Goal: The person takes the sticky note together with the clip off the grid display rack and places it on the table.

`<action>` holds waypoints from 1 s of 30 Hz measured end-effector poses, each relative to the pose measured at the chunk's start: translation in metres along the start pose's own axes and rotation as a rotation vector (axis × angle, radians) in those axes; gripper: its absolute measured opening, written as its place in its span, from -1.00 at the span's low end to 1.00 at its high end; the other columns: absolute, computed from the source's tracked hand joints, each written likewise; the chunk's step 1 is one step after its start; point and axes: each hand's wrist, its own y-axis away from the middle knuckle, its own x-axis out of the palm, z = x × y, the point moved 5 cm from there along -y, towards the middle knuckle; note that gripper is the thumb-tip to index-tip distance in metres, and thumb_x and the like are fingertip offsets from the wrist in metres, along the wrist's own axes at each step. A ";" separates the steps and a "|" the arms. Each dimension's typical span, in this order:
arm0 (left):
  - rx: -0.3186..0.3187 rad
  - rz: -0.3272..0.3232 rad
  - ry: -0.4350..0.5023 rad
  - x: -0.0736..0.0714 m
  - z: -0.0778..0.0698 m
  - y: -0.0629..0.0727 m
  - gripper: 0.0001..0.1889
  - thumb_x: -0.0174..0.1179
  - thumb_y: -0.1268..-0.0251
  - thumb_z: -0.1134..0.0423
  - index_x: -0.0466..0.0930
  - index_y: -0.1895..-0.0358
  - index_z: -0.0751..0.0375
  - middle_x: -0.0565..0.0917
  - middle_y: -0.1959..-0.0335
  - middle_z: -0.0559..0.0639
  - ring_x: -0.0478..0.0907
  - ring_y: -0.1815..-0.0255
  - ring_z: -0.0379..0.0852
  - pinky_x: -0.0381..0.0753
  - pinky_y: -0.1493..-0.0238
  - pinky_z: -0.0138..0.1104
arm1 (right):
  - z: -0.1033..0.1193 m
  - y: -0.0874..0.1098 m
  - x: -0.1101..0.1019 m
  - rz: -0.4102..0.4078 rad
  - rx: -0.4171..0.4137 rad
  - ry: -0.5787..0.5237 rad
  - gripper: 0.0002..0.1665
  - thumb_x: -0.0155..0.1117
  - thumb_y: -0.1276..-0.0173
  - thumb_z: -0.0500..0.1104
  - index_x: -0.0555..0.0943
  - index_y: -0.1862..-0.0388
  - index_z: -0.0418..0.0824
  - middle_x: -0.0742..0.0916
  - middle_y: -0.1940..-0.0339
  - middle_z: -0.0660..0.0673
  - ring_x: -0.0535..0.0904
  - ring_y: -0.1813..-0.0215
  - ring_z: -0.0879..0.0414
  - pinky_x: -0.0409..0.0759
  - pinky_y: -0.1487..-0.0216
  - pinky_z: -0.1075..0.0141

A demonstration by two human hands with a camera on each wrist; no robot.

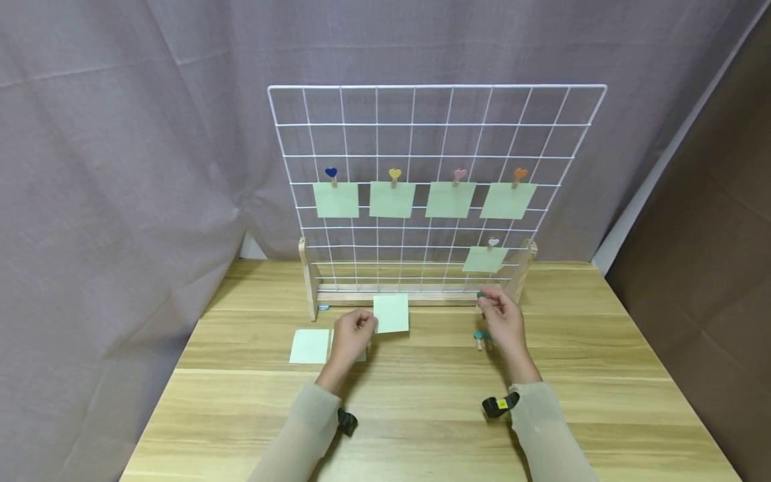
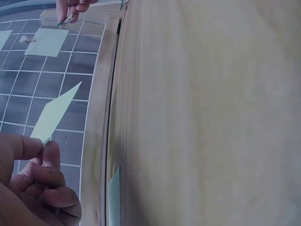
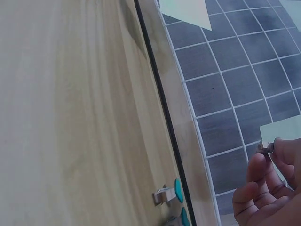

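My left hand [image 1: 352,336] pinches a pale green paper note [image 1: 391,313] at its left edge, held up before the lower part of a white wire grid [image 1: 429,229]. In the left wrist view, thumb and forefinger meet on a corner of that note [image 2: 54,112]. Over on the right, my right hand [image 1: 504,323] pinches a small clothespin [image 3: 265,148] with a teal top, near the grid's bottom bar. Above that hand, a note [image 1: 484,260] hangs from a clothespin with a white heart [image 1: 493,242].
Higher on the grid, several notes [image 1: 335,201] hang in a row from heart-topped clothespins. Two teal-topped clothespins [image 1: 478,338] lie on the table below my right hand. Loose notes [image 1: 310,346] lie by my left hand, one partly hidden. Wooden feet [image 1: 308,278] support the grid.
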 end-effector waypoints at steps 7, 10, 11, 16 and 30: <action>-0.005 0.005 -0.006 0.000 0.001 0.005 -0.88 0.28 -0.37 0.37 0.77 0.25 0.37 0.69 0.44 0.00 0.53 0.43 -0.19 0.56 0.38 -0.42 | -0.009 0.004 -0.005 -0.015 0.020 -0.008 -0.66 0.24 -0.62 -0.22 0.61 -0.22 -0.41 0.69 0.18 0.01 0.66 0.22 0.07 0.67 0.17 0.38; -0.022 0.009 -0.006 0.000 0.002 0.007 -0.88 0.29 -0.37 0.37 0.77 0.27 0.35 0.67 0.47 -0.02 0.51 0.48 -0.20 0.55 0.40 -0.42 | -0.012 0.006 -0.008 -0.025 0.026 -0.013 -0.67 0.24 -0.61 -0.24 0.62 -0.21 -0.43 0.68 0.24 0.06 0.64 0.26 0.13 0.68 0.20 0.40; -0.027 0.010 -0.006 0.000 0.003 0.008 -0.88 0.29 -0.37 0.37 0.77 0.28 0.35 0.66 0.48 -0.03 0.50 0.50 -0.21 0.54 0.43 -0.43 | -0.014 0.006 -0.008 -0.030 0.030 -0.009 -0.67 0.24 -0.61 -0.24 0.62 -0.20 -0.43 0.66 0.26 0.08 0.63 0.27 0.14 0.67 0.21 0.41; -0.043 0.003 -0.033 -0.002 0.006 0.012 -0.88 0.29 -0.37 0.38 0.79 0.29 0.34 0.65 0.53 -0.05 0.49 0.56 -0.22 0.50 0.53 -0.45 | -0.019 0.007 -0.012 -0.027 0.056 0.018 -0.69 0.25 -0.61 -0.22 0.63 -0.18 -0.40 0.66 0.28 0.08 0.62 0.28 0.17 0.65 0.23 0.42; -0.084 0.038 -0.077 -0.004 0.006 0.020 -0.87 0.30 -0.39 0.37 0.80 0.30 0.34 0.62 0.58 -0.09 0.44 0.60 -0.23 0.44 0.56 -0.41 | -0.031 0.015 -0.025 -0.022 0.090 0.051 -0.68 0.23 -0.60 -0.26 0.63 -0.20 -0.43 0.72 0.19 -0.05 0.64 0.23 0.19 0.66 0.20 0.46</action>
